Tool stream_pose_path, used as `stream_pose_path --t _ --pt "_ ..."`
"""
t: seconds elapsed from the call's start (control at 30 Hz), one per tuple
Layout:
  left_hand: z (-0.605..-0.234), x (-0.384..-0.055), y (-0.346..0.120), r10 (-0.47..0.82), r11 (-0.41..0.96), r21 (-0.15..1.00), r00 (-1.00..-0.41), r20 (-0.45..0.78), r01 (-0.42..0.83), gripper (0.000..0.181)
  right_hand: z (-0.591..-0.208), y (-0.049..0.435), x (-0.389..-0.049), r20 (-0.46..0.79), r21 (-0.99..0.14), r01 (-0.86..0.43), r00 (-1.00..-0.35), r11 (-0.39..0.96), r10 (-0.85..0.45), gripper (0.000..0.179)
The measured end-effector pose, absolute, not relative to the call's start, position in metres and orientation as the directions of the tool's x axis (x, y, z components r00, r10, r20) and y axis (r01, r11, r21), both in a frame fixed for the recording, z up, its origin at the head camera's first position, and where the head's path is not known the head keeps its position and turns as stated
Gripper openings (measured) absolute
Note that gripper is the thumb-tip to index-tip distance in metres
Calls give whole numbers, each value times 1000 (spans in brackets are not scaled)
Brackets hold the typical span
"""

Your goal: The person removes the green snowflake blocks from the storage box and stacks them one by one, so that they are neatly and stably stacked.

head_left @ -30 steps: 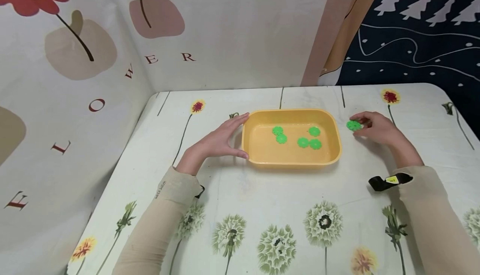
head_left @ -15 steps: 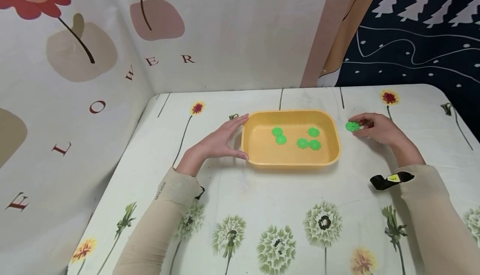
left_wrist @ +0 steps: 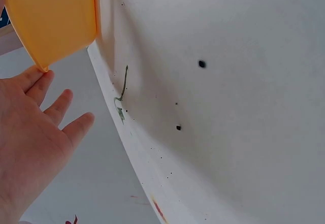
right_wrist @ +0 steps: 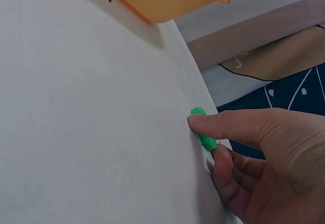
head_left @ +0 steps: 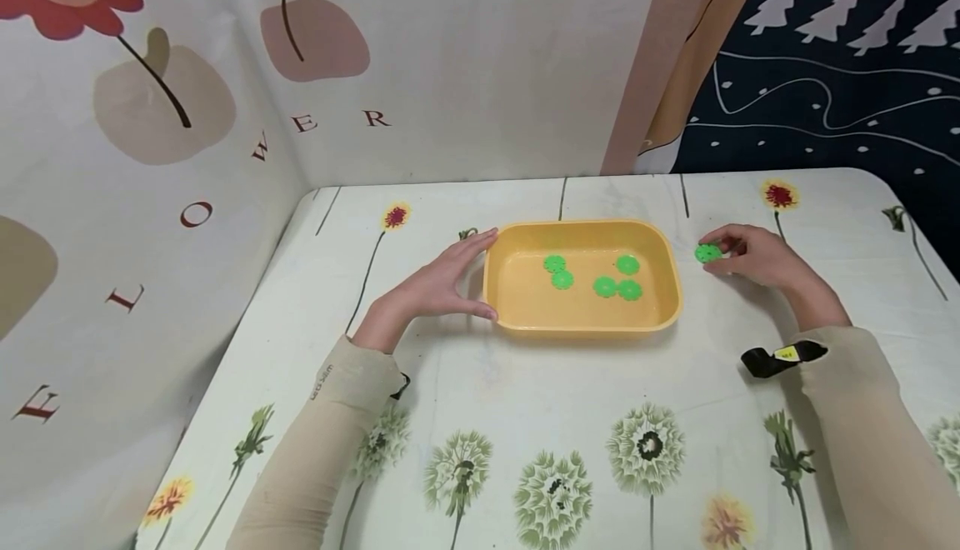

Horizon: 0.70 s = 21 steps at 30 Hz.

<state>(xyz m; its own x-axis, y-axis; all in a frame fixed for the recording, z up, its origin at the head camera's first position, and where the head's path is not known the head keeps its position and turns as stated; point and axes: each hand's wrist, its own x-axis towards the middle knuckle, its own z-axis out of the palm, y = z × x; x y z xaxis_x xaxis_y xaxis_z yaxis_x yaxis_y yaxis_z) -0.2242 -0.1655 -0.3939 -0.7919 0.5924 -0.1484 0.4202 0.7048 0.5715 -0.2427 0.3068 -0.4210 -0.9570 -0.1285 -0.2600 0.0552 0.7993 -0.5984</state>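
A yellow plastic tray [head_left: 585, 331] sits toward the back of the table. My left hand [head_left: 431, 287] spans its left end, fingers extended, with fingertips at the back corner and the thumb by the front corner. The left wrist view shows fingertips [left_wrist: 39, 76] touching the tray rim [left_wrist: 46, 69]. To the right of the tray, my right hand [head_left: 765, 260] pinches a small green notched disc [head_left: 708, 252]. In the right wrist view the thumb and fingers grip that disc [right_wrist: 207, 141] just over the tabletop; whether it touches the cloth, I cannot tell.
Several matching green discs [head_left: 628, 264] lie flat inside the tray, some touching. A white tablecloth [head_left: 525, 383] printed with flowers covers the table. Patterned curtains [head_left: 480, 75] hang behind and at the left. A black strap device [head_left: 783, 358] is on the right wrist.
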Motion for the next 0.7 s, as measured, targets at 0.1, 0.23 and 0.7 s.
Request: stream_pose_path --t 0.1,0.23,0.7 --pt "-394 -224 -165 590 708 569 -793 -151 419 120 -420 306 -242 -262 -596 66 -958 800 -116 46" --pt "-395 -224 -166 587 711 569 -795 -155 414 120 -419 306 -241 -271 -596 80 -957 799 -106 46" --pt "-393 -224 -165 584 711 572 -796 -158 408 120 -419 313 -238 -231 -669 115 -971 734 -59 55"
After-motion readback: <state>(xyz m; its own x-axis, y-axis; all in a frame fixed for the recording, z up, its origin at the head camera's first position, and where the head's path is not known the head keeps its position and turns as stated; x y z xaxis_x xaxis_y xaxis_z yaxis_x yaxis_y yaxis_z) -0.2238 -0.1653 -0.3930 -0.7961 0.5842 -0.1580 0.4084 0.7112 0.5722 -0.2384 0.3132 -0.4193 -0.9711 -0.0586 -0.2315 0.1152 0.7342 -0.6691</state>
